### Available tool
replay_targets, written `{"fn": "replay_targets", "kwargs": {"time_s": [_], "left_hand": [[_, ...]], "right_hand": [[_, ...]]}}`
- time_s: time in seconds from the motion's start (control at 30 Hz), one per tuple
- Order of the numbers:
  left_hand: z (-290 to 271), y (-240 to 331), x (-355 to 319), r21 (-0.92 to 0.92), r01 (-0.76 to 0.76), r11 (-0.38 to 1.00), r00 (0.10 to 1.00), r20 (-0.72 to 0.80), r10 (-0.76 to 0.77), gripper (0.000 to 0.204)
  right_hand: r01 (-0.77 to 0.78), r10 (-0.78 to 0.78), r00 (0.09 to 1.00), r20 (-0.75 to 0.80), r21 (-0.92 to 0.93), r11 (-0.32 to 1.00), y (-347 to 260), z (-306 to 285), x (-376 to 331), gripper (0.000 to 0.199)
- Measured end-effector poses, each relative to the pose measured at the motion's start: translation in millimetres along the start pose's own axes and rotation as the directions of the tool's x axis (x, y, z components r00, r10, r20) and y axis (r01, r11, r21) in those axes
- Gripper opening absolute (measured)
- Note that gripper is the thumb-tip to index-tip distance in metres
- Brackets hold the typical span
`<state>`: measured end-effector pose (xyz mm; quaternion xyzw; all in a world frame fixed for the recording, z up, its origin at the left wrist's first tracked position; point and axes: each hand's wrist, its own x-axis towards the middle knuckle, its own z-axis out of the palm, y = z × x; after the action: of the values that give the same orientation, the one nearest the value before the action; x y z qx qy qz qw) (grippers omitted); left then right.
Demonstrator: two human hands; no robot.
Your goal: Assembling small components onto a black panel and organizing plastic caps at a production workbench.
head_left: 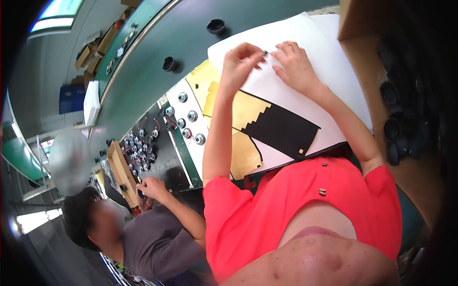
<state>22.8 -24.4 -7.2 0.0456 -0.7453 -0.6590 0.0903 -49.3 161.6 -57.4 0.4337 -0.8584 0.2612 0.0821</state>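
Between the thumb and fingertips of my left hand (pixel 240 64) is a small dark piece (pixel 265 53), pinched above a large white sheet (pixel 329 62). My right hand (pixel 296 67) is just beside it, fingers apart and curved toward the piece. Whether its fingertips touch the piece, I cannot tell. Below my hands lies a black sheet (pixel 281 131) with a stepped edge, on yellow backing paper (pixel 253 108). One small yellow square shows near its corner. More yellow backing paper (pixel 244 153) lies by my left forearm.
Several small round speakers (pixel 192 115) with wires stand left of my left arm. Two black round cups (pixel 216 26) sit on the green table farther off. At right, a cardboard box (pixel 367 90) holds black round parts. A co-worker (pixel 157 238) works at my left.
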Motion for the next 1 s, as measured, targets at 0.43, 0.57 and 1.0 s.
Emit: {"fn": "replay_targets", "kwargs": {"time_s": [0.43, 0.57, 1.0], "left_hand": [[-62, -62, 276, 0.602, 0.025, 0.798, 0.989, -0.134, 0.07, 0.022], [-84, -98, 325, 0.623, 0.037, 0.781, 0.994, -0.101, 0.033, 0.021], [-71, -93, 316, 0.497, 0.104, 0.862, 0.994, -0.091, -0.067, 0.019]], "right_hand": [[-0.085, 0.088, 0.996, -0.011, 0.156, 0.984, 3, -12, -35, 0.041], [-0.115, 0.118, 0.993, -0.002, 0.197, 0.974, 4, -13, -30, 0.04], [-0.105, 0.118, 0.991, -0.057, 0.195, 0.975, 9, -12, -28, 0.034]]}}
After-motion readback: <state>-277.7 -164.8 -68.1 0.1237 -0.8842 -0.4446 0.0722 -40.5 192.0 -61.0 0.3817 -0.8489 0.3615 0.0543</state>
